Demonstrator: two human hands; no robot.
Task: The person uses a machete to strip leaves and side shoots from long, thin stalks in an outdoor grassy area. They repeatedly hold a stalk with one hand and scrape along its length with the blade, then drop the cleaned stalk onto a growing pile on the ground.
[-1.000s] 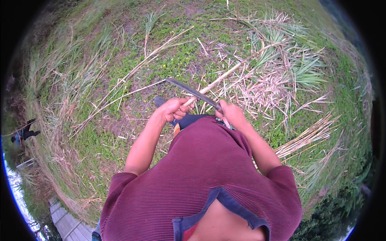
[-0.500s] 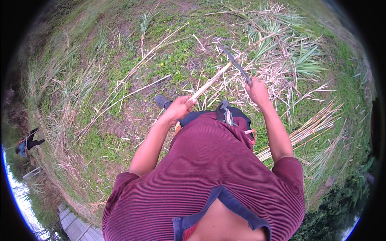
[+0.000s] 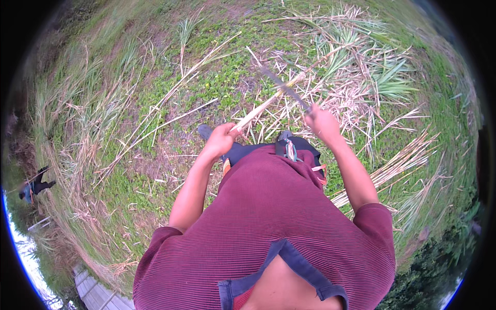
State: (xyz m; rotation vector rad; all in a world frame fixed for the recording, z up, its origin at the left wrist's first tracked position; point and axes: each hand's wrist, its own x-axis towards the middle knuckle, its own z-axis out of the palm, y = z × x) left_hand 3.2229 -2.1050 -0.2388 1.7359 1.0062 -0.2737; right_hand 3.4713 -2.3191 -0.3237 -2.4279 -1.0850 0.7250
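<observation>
My left hand [image 3: 222,138] is closed around the near end of a pale cane stalk [image 3: 258,110], which slants away to the upper right. In my right hand [image 3: 323,124] is the handle of a long dark-bladed knife [image 3: 276,80]. The blade lies across the far part of the stalk and points to the upper left, slightly blurred; I cannot tell how firmly it touches. Beneath the stalk and blade lie pale peeled strips [image 3: 325,111] on the grass.
A heap of green leaves [image 3: 395,77] spreads at the upper right. Bundled bare stalks [image 3: 405,160] lie right of my right forearm. Long leafy stalks [image 3: 155,111] cross the grass at left. A person [image 3: 35,187] is at the far left, near a paved strip [image 3: 95,289].
The knife has swung left and closer to me along the stalk, its blade now lying flatter. My left hand and the stalk have shifted slightly left.
</observation>
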